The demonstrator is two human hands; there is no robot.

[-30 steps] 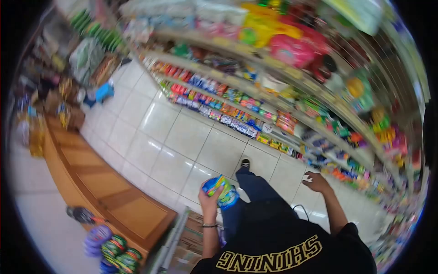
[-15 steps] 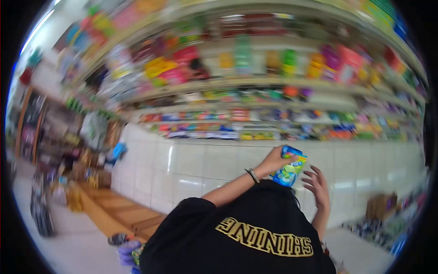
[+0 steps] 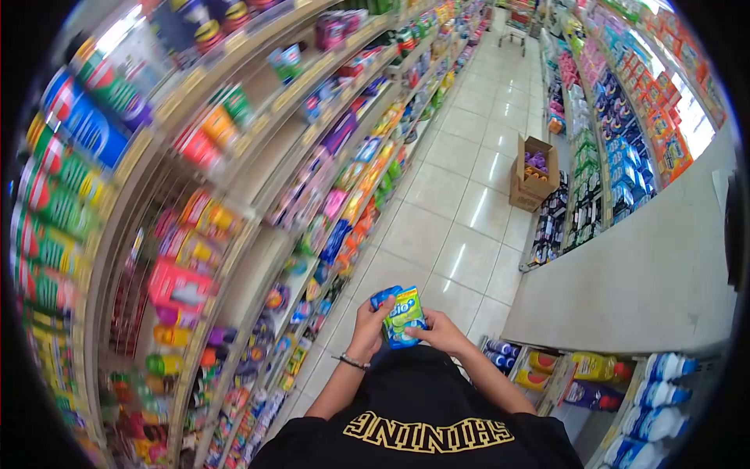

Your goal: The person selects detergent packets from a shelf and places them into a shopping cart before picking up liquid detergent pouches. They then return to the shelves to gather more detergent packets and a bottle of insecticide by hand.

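Note:
A green, yellow and blue pouch [image 3: 404, 311] lettered "Bio+" is held in front of my body, its printed side facing me. My left hand [image 3: 365, 332] grips its left side, with the thumb against a blue part at the upper left corner. On the opposite side, my right hand [image 3: 440, 334] pinches the lower right edge with thumb and fingers. A dark bracelet circles my left wrist. The pouch covers part of the fingers behind it.
Tall shelves [image 3: 262, 227] packed with colourful goods line the left. An open carton [image 3: 534, 173] with purple items stands on the tiled floor [image 3: 437, 227] ahead. Right of me are a grey panel [image 3: 617, 273] and a low shelf with a yellow bottle [image 3: 598, 366].
My view has swung from facing a shelf wall to looking along the aisle. My right hand, previously open beside the pouch, now grips it. The left hand has kept its hold.

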